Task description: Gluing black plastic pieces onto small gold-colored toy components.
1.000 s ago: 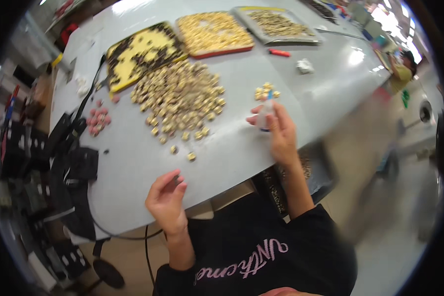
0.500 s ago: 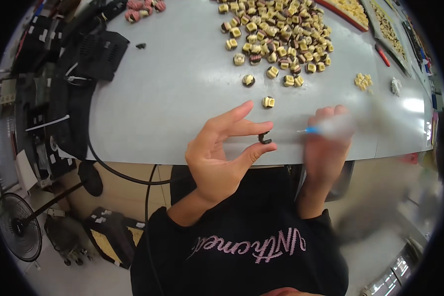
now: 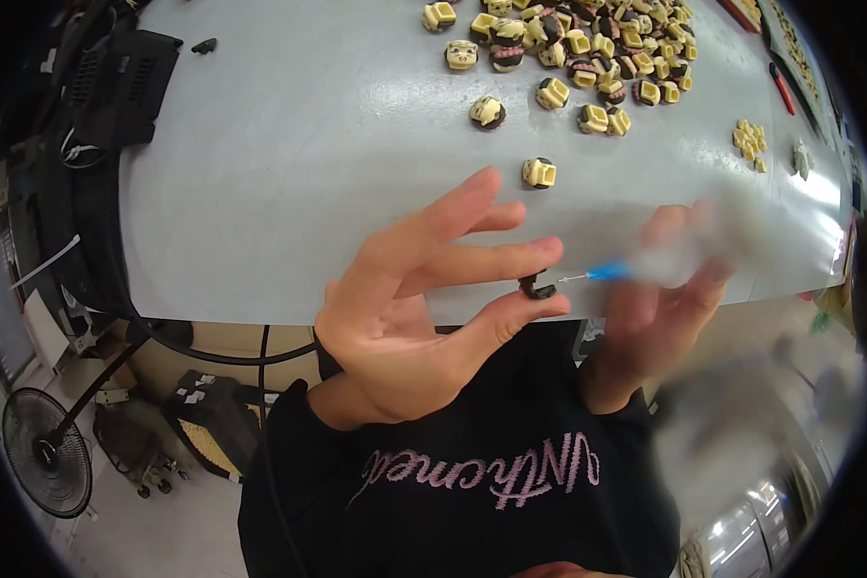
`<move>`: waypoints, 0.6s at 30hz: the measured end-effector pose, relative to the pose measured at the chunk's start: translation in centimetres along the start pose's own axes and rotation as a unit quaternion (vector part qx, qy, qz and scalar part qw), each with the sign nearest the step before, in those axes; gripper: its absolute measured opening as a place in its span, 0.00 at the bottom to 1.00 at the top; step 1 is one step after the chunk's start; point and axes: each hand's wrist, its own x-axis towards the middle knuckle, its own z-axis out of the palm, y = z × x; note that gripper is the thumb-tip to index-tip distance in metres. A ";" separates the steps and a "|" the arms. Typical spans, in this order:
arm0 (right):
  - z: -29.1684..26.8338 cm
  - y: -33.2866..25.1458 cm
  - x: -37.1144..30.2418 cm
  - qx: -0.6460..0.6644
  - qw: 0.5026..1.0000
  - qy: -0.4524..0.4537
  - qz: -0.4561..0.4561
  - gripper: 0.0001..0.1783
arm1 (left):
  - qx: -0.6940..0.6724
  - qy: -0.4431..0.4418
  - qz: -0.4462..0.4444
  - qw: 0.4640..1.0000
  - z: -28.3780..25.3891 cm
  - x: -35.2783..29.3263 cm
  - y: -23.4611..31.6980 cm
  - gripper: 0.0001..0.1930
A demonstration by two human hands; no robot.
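Between the thumb and a fingertip of my left hand (image 3: 395, 318) is a small black curved piece (image 3: 543, 291), its hollow side facing right. My right hand (image 3: 645, 323) grips a translucent needle-tip bottle (image 3: 742, 241), blurred by motion. Its blue hub (image 3: 607, 272) carries a thin metal needle (image 3: 573, 278), whose end is at the black piece; whether they touch I cannot tell. Beyond my left fingers, a small cream-and-black moulded figure piece (image 3: 539, 173) lies on the grey table (image 3: 308, 193).
Many similar cream, black and pink figure pieces (image 3: 597, 48) are heaped at the far side. Small cream parts (image 3: 749, 142), a crumpled whitish lump (image 3: 801, 159) and a red pen-like tool (image 3: 782, 89) lie at right. A black device (image 3: 130, 87) and cable (image 3: 202, 356) are at left.
The needle has come from well right of the black piece up to it. The bottle has tilted, and my left hand appears larger. The view of the table has shifted.
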 end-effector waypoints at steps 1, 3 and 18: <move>0.0 0.0 0.0 -0.003 1.000 0.001 0.001 0.22 | 0.003 -0.004 0.000 1.000 0.0 0.0 0.0 0.42; 0.1 0.0 0.1 -0.009 1.000 0.003 0.002 0.22 | 0.005 -0.010 -0.003 1.000 -0.1 0.1 -0.2 0.43; 0.3 0.2 0.2 -0.052 0.999 0.000 -0.013 0.22 | -0.002 -0.020 0.028 0.999 -0.2 0.4 -0.6 0.47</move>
